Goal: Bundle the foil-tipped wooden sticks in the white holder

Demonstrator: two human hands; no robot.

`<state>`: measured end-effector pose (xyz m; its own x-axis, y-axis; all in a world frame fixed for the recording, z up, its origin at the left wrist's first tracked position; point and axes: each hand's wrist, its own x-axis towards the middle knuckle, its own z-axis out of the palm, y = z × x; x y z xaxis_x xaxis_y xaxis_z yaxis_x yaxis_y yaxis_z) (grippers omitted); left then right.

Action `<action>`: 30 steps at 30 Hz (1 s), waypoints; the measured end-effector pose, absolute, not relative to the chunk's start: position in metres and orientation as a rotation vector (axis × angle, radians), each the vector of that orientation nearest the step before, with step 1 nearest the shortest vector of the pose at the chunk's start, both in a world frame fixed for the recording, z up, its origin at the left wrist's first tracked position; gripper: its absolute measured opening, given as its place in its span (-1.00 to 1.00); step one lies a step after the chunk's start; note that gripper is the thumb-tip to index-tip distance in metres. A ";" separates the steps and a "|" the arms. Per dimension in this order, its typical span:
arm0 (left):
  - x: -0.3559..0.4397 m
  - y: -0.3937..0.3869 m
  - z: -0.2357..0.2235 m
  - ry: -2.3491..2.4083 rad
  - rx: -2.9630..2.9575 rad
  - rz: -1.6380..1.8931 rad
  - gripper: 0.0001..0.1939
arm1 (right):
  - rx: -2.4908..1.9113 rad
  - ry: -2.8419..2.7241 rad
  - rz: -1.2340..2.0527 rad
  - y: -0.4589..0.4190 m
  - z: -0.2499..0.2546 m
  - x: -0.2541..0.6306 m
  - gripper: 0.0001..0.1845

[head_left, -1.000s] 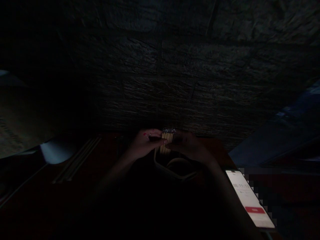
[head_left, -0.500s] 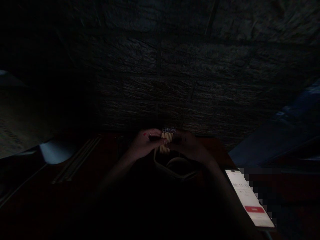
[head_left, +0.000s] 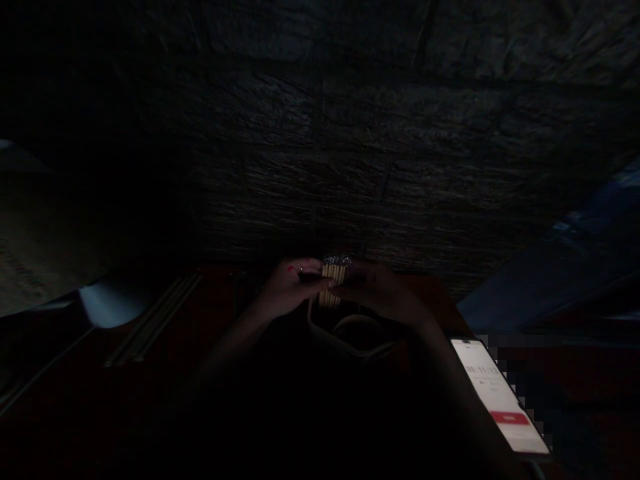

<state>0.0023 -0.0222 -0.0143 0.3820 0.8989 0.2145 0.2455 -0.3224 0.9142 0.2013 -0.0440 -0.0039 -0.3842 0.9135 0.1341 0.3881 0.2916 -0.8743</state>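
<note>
In dim light, my left hand (head_left: pixel 295 285) and my right hand (head_left: pixel 377 291) grip a bundle of thin pale sticks (head_left: pixel 334 275) from either side. Both thumbs press on its near face. The sticks stand side by side, and a shiny, crinkled strip like foil (head_left: pixel 338 259) runs along their top. A red mark shows on the left hand near the thumb. Just below the hands is a dark open container with a pale rim (head_left: pixel 323 331), and a round shape (head_left: pixel 357 323) shows inside it. Shadow hides most of the right fingers and the bundle's lower end.
A stone-block wall (head_left: pixel 280 173) rises behind the reddish table (head_left: pixel 427 290). Several long thin sticks (head_left: pixel 163 313) lie at the left, near a whitish object (head_left: pixel 113 308) and a brownish printed bag or box (head_left: pixel 35 247). A lit phone (head_left: pixel 495 390) lies at the right.
Almost nothing differs. Both hands keep their hold on the bundle of sticks, with at most a slight shift of the fingers.
</note>
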 end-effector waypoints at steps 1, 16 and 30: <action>0.003 -0.022 -0.014 1.007 1.799 0.968 -0.80 | -1.171 -1.903 1.033 -0.045 -0.002 0.202 -0.72; 0.005 -0.027 -0.007 1.011 1.789 1.003 -0.87 | -1.134 -1.877 1.068 -0.046 0.001 0.206 -0.80; 0.005 -0.026 -0.008 1.048 1.771 0.958 -0.83 | -1.144 -1.878 1.093 -0.045 0.001 0.206 -0.86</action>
<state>0.0046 -0.0262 -0.0081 0.3567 0.9151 0.1880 0.2690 -0.2934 0.9174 0.2057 -0.0448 0.0013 -0.3892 0.9137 0.1169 0.3501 0.2641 -0.8987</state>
